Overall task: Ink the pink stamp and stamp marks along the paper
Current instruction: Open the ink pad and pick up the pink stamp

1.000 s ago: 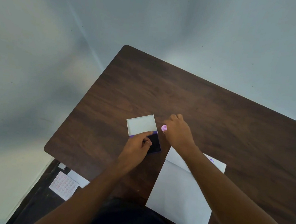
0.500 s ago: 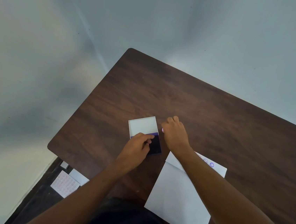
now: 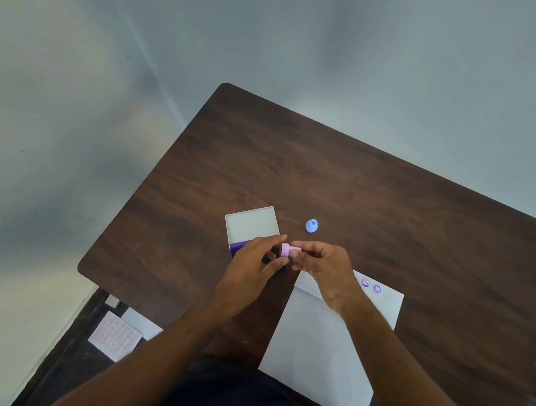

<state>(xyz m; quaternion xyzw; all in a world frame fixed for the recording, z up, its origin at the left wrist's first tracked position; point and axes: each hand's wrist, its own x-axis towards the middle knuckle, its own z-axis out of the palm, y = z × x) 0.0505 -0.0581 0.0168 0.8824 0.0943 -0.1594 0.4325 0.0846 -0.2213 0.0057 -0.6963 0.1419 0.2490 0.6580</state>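
Observation:
A small pink stamp [image 3: 287,249] lies sideways in the air between my two hands, above the ink pad. My right hand [image 3: 326,268] pinches its handle end. My left hand [image 3: 257,261] touches its wide base with thumb and fingers. The open ink pad [image 3: 250,230] sits on the brown table [image 3: 360,196], its white lid raised at the back and its purple pad mostly hidden under my left hand. White paper [image 3: 320,350] lies to the right, under my right forearm, with two purple marks [image 3: 371,285] near its far edge.
A small blue stamp [image 3: 311,225] stands on the table just beyond my hands. Below the table's left edge, a sheet of pink stickers [image 3: 115,335] and white cards [image 3: 141,322] lie on a dark surface.
My right hand lifted the pink stamp and turned it sideways. My left hand left the ink pad and came up to the stamp. The blue stamp is now uncovered.

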